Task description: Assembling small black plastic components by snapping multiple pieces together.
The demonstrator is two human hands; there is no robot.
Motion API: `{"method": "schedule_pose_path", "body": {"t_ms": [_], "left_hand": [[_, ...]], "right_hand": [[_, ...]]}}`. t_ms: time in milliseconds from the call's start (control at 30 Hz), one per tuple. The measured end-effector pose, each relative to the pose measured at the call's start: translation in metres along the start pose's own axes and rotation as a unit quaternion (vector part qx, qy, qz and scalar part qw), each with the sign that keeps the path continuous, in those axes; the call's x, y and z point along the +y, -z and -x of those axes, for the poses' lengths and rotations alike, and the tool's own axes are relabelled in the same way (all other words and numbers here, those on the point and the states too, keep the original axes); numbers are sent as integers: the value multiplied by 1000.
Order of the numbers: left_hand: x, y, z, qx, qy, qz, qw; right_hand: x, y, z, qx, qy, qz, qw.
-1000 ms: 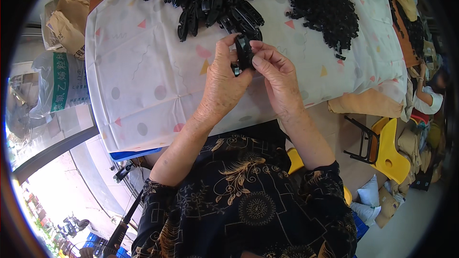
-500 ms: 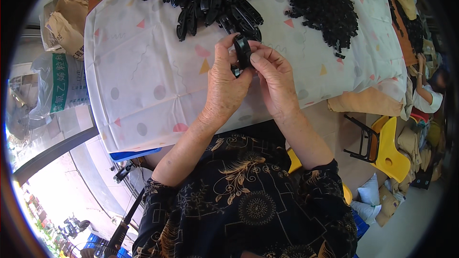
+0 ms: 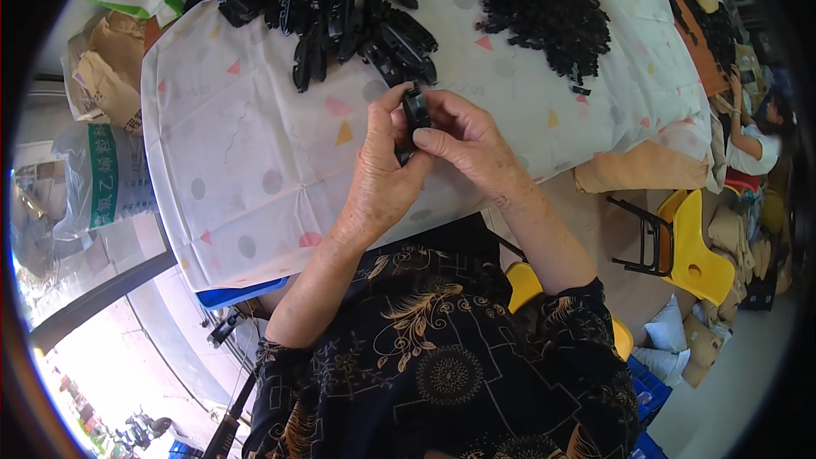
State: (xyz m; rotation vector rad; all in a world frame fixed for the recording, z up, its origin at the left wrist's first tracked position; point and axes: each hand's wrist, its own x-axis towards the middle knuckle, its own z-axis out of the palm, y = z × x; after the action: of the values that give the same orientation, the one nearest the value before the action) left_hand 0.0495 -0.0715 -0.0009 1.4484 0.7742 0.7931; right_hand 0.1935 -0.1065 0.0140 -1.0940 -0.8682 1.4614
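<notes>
In front of me, above the near part of the table, both my hands hold one black oblong plastic part (image 3: 415,110) with a shiny, rounded outer side. My left hand (image 3: 378,161) grips it from the left, fingers closed around its back and thumb at its lower end. From the right, my right hand (image 3: 476,149) presses its thumb and bent fingers to the part; what its fingertips touch behind it is hidden. Beyond my hands lies a heap of similar black oblong parts (image 3: 340,21). Farther right is a spread pile of small black pieces (image 3: 552,13).
A pale patterned cloth (image 3: 255,170) covers the table. Bags and a brown paper sack (image 3: 115,59) stand along its left side. To the right are a yellow chair (image 3: 701,246), white sacks (image 3: 667,327) and another person (image 3: 752,149) at the far edge.
The whole view has shifted, so the heaps and my hands appear farther left and somewhat lower. Both hands still hold the black part, and my right thumb lies flatter across it.
</notes>
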Motion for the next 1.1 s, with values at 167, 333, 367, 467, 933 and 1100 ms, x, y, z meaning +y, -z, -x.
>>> {"method": "schedule_pose_path", "body": {"t_ms": [167, 333, 367, 467, 933, 1100], "left_hand": [[18, -2, 1, -15, 32, 24, 999], [17, 2, 3, -39, 36, -8, 999], [17, 4, 4, -51, 31, -18, 998], [16, 15, 7, -88, 56, -53, 993], [29, 168, 25, 69, 76, -558, 823], [34, 129, -11, 67, -134, -588, 795]], "right_hand": [[6, 1, 2, -18, 53, -52, 997], [9, -1, 7, -4, 53, -62, 997], [11, -2, 8, -4, 54, -63, 997], [22, -1, 9, -20, 48, -98, 994], [-29, 120, -29, 222, 299, 686, 624], [-38, 148, -46, 148, 253, 781, 551]]}}
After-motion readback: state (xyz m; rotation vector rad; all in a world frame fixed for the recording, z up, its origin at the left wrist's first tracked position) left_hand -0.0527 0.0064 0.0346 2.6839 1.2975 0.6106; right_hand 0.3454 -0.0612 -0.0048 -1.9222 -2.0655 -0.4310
